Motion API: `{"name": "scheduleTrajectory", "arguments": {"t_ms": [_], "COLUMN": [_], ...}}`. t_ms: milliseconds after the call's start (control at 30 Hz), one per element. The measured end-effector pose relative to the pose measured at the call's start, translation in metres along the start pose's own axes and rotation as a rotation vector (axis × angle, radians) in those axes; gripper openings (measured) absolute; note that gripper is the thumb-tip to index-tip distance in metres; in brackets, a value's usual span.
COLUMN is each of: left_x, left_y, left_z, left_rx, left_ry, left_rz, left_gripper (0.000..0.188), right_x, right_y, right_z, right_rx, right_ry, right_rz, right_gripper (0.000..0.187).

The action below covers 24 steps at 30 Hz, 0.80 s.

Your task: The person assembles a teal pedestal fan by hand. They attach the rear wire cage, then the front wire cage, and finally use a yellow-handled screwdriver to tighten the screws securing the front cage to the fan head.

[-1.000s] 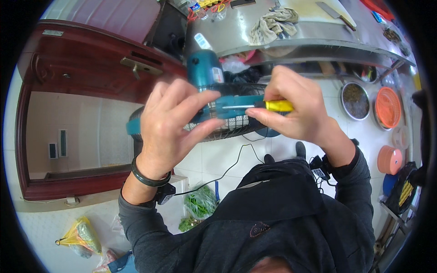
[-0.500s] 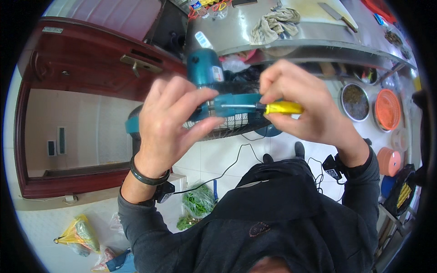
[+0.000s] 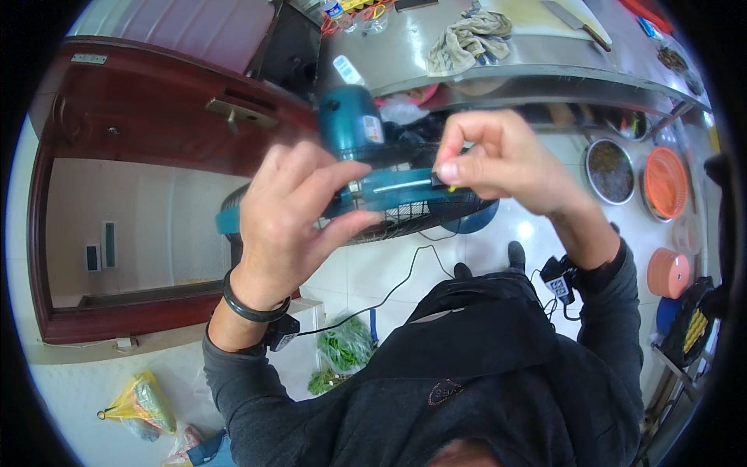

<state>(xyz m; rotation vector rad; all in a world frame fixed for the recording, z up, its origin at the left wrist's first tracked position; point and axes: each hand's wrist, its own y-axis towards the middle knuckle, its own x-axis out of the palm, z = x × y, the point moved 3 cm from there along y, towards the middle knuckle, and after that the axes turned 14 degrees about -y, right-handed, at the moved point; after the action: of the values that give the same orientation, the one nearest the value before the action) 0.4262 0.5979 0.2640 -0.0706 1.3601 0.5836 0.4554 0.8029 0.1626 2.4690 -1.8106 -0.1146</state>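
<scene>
An electric fan [image 3: 350,117] with a teal motor housing stands in front of me, its black wire grille [image 3: 424,216] circled by a teal rim band [image 3: 228,220]. My left hand [image 3: 284,214] is closed on that band, thumb below and fingers above. A screwdriver [image 3: 398,186] lies across the band, its thin metal shaft pointing left toward my left fingertips. Pinched in my right hand [image 3: 502,159] is its handle; only a bit of yellow shows under the fingers. Whether the tip sits in a screw cannot be made out.
Beyond the fan runs a steel counter [image 3: 405,58] with a crumpled cloth [image 3: 469,45] and a knife [image 3: 576,23]. A metal bowl [image 3: 609,171] and an orange basket [image 3: 665,183] stand at right. A red-brown door [image 3: 156,109] is at left; bagged greens [image 3: 345,346] lie on the floor.
My right fingers have shifted around the screwdriver's handle, now covering most of the yellow that showed before. My left hand stays on the band.
</scene>
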Motion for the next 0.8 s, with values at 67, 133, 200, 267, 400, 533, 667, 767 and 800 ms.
{"name": "scheduleTrajectory", "arguments": {"t_ms": [67, 133, 200, 267, 400, 533, 667, 767, 800], "left_x": [-0.001, -0.002, -0.001, 0.000, 0.000, 0.000, 0.000, 0.001, 0.001], "left_y": [-0.001, -0.001, -0.001, -0.001, -0.001, -0.003, -0.003, -0.004, -0.004], "left_z": [-0.001, -0.004, -0.004, -0.005, -0.006, -0.005, -0.007, -0.007, -0.007], "left_rx": [-0.016, -0.075, -0.035, -0.014, 0.026, 0.043, 0.046, 0.059, 0.059], "left_ry": [0.006, 0.021, 0.037, 0.045, 0.068, 0.074, 0.052, 0.048, 0.056], "left_rz": [0.010, 0.045, 0.065, 0.071, 0.077, 0.083, 0.107, 0.110, 0.118], "left_gripper": [0.047, 0.049, 0.052, 0.054, 0.056, 0.056, 0.056, 0.055, 0.055], "right_x": [-0.004, -0.002, 0.002, 0.011, 0.009, 0.002, 0.007, 0.014, 0.013], "right_y": [0.000, -0.006, -0.012, -0.016, -0.013, -0.009, -0.004, -0.006, -0.005], "right_z": [0.002, 0.003, 0.002, 0.002, -0.002, -0.004, -0.015, -0.014, -0.012], "right_rx": [-0.036, -0.239, -0.603, -0.852, -0.650, -0.106, -0.581, -0.852, -0.807], "right_ry": [-0.103, -0.400, -0.652, -0.906, -0.791, -0.331, -0.738, -0.974, -0.974], "right_rz": [0.038, 0.156, 0.418, 0.535, 0.420, 0.111, 0.449, 0.567, 0.523], "right_gripper": [0.022, 0.023, 0.026, 0.024, 0.019, 0.023, 0.033, 0.039, 0.039]}}
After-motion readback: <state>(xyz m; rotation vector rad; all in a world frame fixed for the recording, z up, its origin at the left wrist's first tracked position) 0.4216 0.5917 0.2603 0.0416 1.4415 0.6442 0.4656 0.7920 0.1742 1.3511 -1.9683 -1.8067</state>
